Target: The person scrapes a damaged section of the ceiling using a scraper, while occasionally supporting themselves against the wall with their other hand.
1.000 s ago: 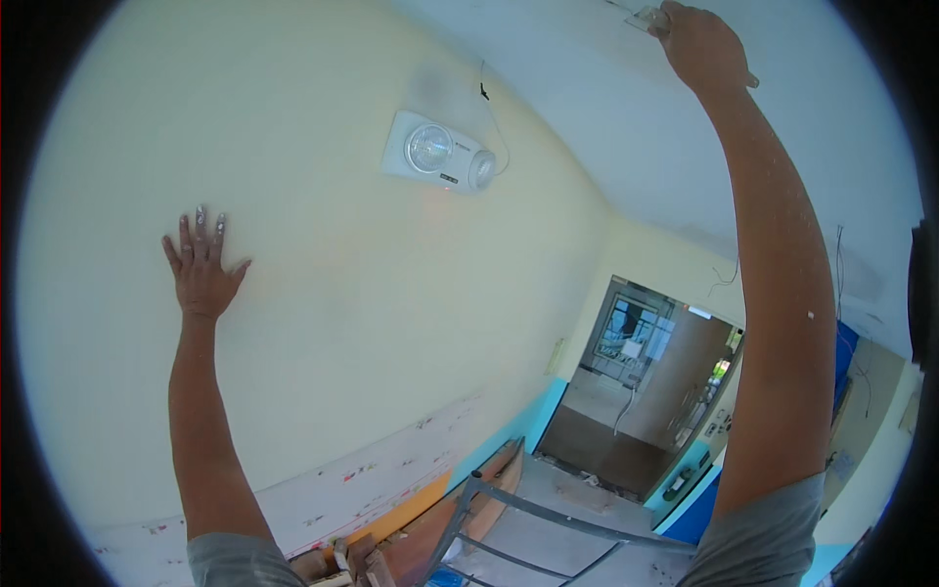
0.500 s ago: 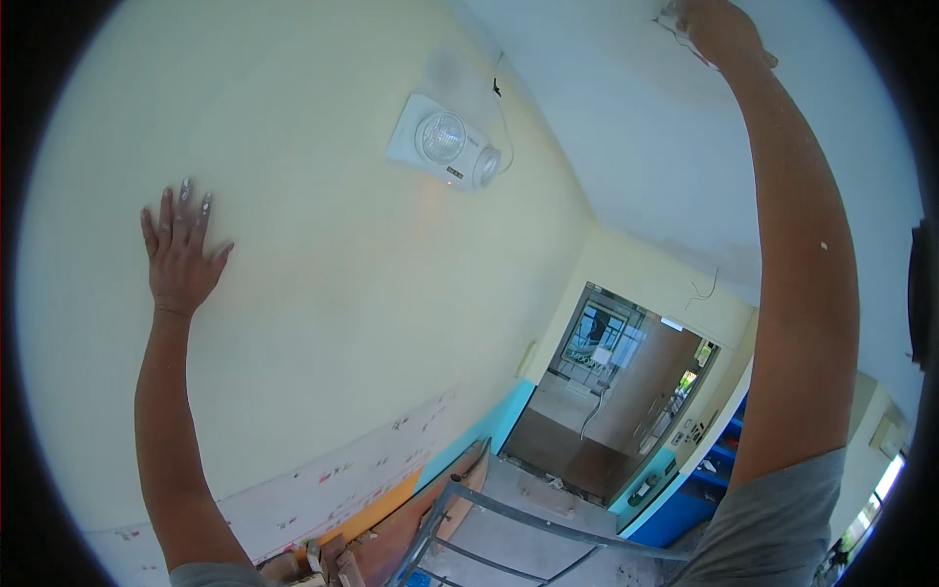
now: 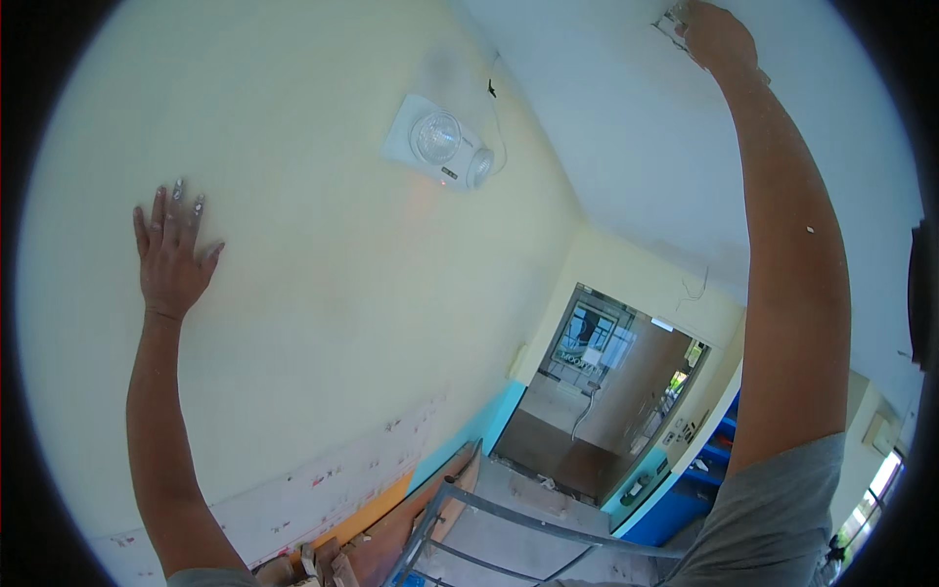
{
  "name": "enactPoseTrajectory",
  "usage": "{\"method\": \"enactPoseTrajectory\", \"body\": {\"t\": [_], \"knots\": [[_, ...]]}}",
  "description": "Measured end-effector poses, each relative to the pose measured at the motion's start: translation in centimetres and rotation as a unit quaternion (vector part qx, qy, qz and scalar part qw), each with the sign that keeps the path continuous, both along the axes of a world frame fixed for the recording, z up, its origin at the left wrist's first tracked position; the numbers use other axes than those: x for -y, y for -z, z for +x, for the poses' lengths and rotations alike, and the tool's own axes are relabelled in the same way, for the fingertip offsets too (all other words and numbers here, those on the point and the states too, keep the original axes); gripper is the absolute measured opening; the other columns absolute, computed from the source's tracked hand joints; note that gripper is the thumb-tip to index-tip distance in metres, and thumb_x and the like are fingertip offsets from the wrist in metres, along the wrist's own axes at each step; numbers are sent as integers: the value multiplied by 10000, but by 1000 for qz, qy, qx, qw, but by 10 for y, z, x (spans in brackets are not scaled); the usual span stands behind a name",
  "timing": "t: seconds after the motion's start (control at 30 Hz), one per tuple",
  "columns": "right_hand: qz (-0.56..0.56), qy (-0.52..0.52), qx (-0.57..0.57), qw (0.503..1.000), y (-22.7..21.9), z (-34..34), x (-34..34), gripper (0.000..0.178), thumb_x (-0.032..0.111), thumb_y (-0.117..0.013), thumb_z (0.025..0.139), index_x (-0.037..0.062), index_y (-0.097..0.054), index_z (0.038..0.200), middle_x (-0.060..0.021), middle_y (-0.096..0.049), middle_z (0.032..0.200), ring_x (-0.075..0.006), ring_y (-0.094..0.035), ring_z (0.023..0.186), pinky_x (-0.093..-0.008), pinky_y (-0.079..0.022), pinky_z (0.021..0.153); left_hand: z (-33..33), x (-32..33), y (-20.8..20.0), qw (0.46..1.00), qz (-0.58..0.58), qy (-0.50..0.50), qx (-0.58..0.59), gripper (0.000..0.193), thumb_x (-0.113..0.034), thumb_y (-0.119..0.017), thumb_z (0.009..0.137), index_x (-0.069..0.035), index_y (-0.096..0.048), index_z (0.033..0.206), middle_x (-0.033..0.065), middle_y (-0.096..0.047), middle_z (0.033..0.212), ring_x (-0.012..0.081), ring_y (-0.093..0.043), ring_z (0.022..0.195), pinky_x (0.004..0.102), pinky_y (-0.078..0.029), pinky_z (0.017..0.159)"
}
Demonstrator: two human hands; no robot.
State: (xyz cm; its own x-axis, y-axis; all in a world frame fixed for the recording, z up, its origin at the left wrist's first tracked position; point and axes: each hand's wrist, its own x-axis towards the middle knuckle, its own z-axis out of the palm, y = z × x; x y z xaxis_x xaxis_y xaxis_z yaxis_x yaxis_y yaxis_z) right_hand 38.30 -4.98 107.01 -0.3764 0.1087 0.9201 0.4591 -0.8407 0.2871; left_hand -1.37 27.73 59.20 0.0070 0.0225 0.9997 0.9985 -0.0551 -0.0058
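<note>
Fingers [image 3: 174, 209] spread, left hand [image 3: 173, 273] touches wall [image 3: 303, 293].

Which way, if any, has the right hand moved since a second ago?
Yes, rightward in the picture: the right hand now sits farther right of the doorway than before, though the whole view shifted too.

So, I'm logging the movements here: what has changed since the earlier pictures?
The right hand and its tool appear farther right, the left hand farther left; the camera shifted too, so the doorway sits farther left. Nothing was taken hold of or let go. The right still holds the tool at the ceiling; the left stays spread against the wall.
</note>
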Motion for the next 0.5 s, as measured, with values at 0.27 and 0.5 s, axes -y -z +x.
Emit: {"method": "enactPoseTrajectory", "body": {"t": [0.27, 0.5], "knots": [[54, -109, 72, 990, -29, 65, 9, 258, 348, -627, 905, 102, -643, 980, -127, -699, 953, -341, -651, 957, -465, -524, 779, 6, -8, -5, 997, 78, 25, -13, 661, -513, -559, 910, -197, -422, 1474, 46, -251, 1598, 251, -172, 1490, 511, -71, 1211], [-49, -33, 26, 998, 18, 2, -1, 230, 301, -572, 936, 98, -639, 1021, -110, -693, 1052, -340, -658, 973, -467, -530, 815, -5, -2, 4, 1000, 19, 11, -1, 657, -473, -588, 904, -180, -427, 1470, 56, -260, 1594, 255, -169, 1490, 519, -85, 1209]]}}
